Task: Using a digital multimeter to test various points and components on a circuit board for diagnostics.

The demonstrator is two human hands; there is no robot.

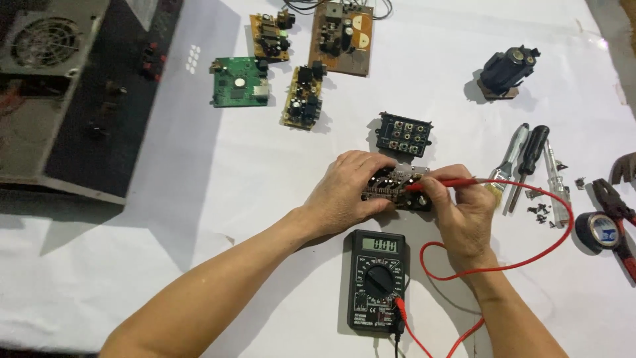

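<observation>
My left hand [344,192] grips a small dark circuit board with connectors [397,189], held just above the white table cover [199,199]. My right hand [467,212] pinches a red test probe [444,183] whose tip touches the board. The probe's red lead [523,258] loops round to a black digital multimeter [377,282] lying just below both hands, its display lit and its dial in the middle.
Several loose circuit boards [305,96] and a green board [240,81] lie at the top. A black jack panel [404,134] sits just beyond my hands. An open amplifier chassis [73,93] fills the left. Screwdrivers [527,159], a brush, screws, pliers [616,212], black tape [596,232] and a transformer [507,69] lie right.
</observation>
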